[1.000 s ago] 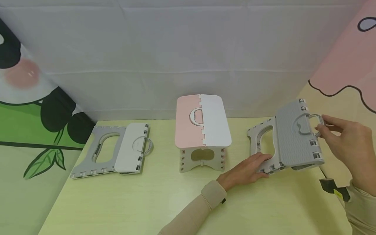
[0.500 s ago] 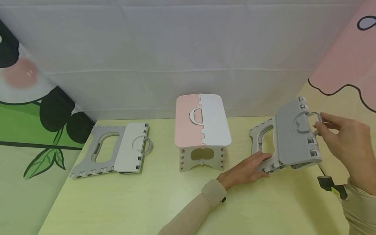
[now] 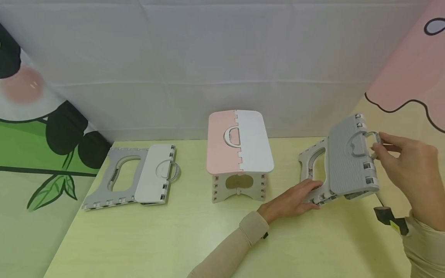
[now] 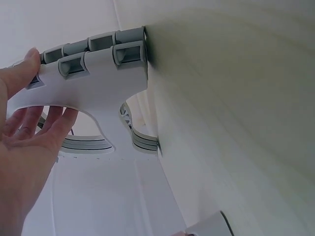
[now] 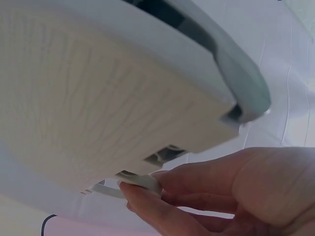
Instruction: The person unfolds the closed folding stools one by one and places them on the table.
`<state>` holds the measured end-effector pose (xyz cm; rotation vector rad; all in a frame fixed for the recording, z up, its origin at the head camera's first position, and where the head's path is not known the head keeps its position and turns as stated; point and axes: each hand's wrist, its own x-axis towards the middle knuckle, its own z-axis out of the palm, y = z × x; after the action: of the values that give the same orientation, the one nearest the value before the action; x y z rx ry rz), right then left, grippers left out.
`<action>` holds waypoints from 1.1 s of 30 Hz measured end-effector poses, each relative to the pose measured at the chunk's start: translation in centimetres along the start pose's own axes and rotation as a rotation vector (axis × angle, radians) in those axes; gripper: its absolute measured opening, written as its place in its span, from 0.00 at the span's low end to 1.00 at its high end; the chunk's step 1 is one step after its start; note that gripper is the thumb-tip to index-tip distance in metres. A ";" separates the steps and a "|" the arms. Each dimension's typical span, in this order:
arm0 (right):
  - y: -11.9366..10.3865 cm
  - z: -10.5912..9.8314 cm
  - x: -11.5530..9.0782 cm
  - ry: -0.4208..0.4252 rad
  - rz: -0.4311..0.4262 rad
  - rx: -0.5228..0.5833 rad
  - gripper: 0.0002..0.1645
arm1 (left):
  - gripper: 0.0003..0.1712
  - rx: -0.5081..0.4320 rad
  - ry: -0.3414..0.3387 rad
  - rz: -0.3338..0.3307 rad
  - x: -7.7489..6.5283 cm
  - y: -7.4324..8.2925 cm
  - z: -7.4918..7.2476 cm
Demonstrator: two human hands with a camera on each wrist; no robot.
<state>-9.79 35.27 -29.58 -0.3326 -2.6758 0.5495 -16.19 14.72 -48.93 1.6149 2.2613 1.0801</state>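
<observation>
A grey folding step stool [image 3: 351, 154], folded flat or nearly so, is tilted up from the table at the right. My left hand [image 3: 295, 199] grips its leg frame; in the left wrist view the fingers of this hand [image 4: 29, 132] pass through the oval opening while the thumb lies over the hinged edge. With thumb and index finger my right hand [image 3: 411, 166] pinches the small carry handle [image 3: 373, 141] on the stool's top panel. Seen from the right wrist, that textured panel [image 5: 93, 98] is close by and the right hand [image 5: 211, 191] holds the handle at its edge.
In the middle stands an unfolded pink-and-white stool [image 3: 240, 143], close to the left hand. A folded grey-and-white stool [image 3: 151, 175] lies at the left. A pale cloth backdrop [image 3: 208, 69] borders the back of the yellowish table [image 3: 156, 239].
The stool's far leg corner has shifted slightly to the right. My right hand, still on the handle, has drifted a little left; the left hand stays almost in place.
</observation>
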 end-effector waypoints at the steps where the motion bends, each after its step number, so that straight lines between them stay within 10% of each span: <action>1: -0.1 0.0 0.0 0.000 0.000 0.002 0.23 | 0.39 -0.001 -0.003 -0.004 0.0 0.0 0.0; 33: -1.3 0.1 -0.1 0.020 -0.023 0.060 0.23 | 0.40 -0.142 -0.028 -0.024 0.1 -0.3 -0.2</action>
<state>-9.90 34.09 -29.16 -0.2888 -2.6347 0.6144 -16.60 14.71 -48.99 1.5331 2.1280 1.1757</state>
